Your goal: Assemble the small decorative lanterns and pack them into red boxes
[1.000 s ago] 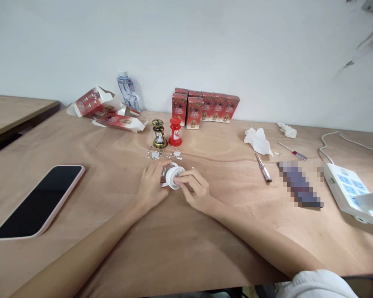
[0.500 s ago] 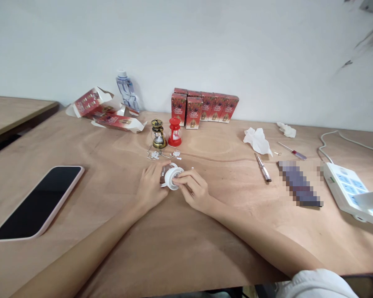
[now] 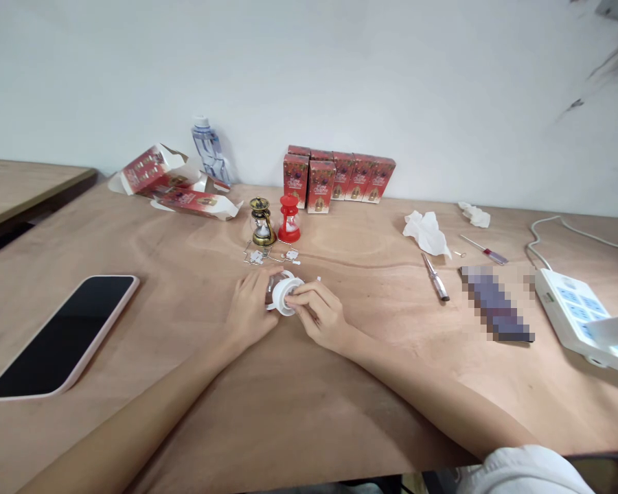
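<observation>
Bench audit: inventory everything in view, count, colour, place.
lantern piece: 1, white, between hands
upright lanterns: 2, bronze and red, mid-table
loose parts: several, white, before lanterns
boxes: 7 visible, red, by wall
opened carton: pieces unclear, red, back left
bottle: 1, bluish, back left
phone: 1, black, left
tissues: 2, white, back right
screwdrivers: 2, clear and red, right
blurred item: 1, dark, right
power strip: 1, white, far right
tables: 2, brown, below and left
wall: 1, white, behind
sleeve: 1, white, lower right
left hand: 1, bare, on lantern piece
right hand: 1, bare, on lantern piece
</observation>
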